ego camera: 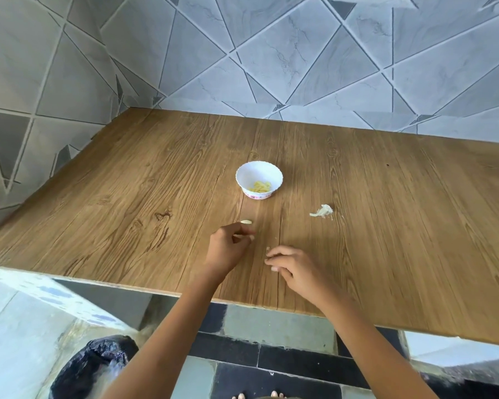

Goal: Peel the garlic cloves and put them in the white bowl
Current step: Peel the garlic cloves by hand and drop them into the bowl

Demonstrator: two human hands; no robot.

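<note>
Near the wooden table's (127,197) front edge, the left hand (231,247) curls beside a garlic clove (246,222); I cannot tell whether it pinches anything. The right hand (293,264) rests slack, holding nothing. The white bowl (249,172) beyond holds peeled cloves (260,186). Next, I'd judge, this clove needs lifting and skinning.

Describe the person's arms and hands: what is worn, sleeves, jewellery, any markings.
The left forearm and right forearm are bare as far as the frame shows, with no sleeve in view. The left hand and right hand wear no gloves, and no ring, watch or bracelet shows. The fingernails look short and unpainted. No markings are visible.
</note>
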